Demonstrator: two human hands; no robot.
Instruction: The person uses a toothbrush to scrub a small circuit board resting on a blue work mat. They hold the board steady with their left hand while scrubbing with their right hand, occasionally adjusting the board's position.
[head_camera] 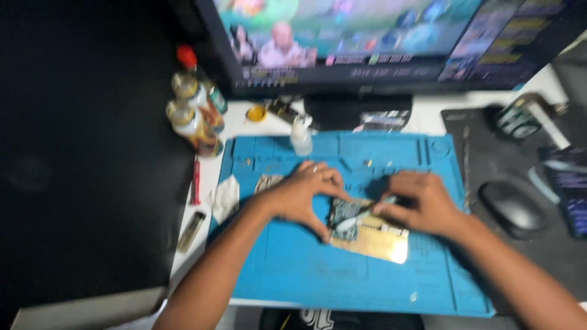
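Blue mat (293,269) (bottles (192,113) behind) bears opened phone (367,229).

A monitor (367,36), bottles (192,113) and mouse (512,208) surround the mat (293,269).

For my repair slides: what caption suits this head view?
Left hand steadies an opened phone on a blue mat while the right hand works a slim tool on it.
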